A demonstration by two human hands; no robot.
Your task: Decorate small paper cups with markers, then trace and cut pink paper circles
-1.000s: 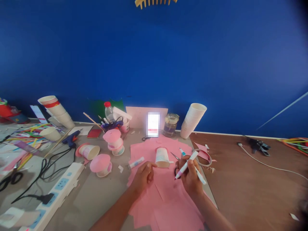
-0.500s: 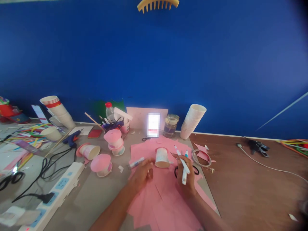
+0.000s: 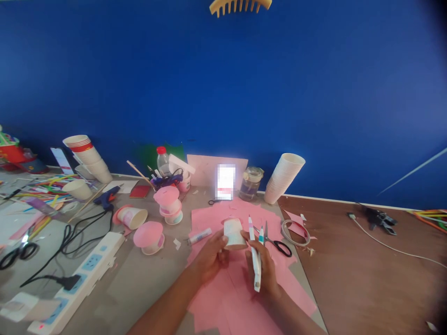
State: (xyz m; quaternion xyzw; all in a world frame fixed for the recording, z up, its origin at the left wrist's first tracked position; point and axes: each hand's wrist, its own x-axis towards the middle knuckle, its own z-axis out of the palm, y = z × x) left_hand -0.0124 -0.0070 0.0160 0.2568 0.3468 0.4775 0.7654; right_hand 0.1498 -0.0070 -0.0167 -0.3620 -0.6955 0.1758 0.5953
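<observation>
A small white paper cup (image 3: 234, 233) is lifted a little above the pink paper sheets (image 3: 240, 298), held between both hands. My left hand (image 3: 209, 255) grips its left side with curled fingers. My right hand (image 3: 262, 270) touches the cup's right side with its fingertips while clutching two white markers (image 3: 255, 255), one with a teal band. Black-handled scissors (image 3: 275, 240) lie open on the pink paper just right of my right hand.
A glue stick (image 3: 199, 236), pink-topped cups (image 3: 149, 236), a glue gun (image 3: 104, 197), a power strip (image 3: 81, 274) with black cables, a tape ring (image 3: 295, 232), a glass jar (image 3: 250, 183), a lit phone (image 3: 225, 181) and leaning cup stacks (image 3: 282, 178) crowd the table before the blue wall.
My left hand closed on the paper cup and raised it off the pink paper. My right hand swung the markers upright and came in against the cup, uncovering the scissors.
</observation>
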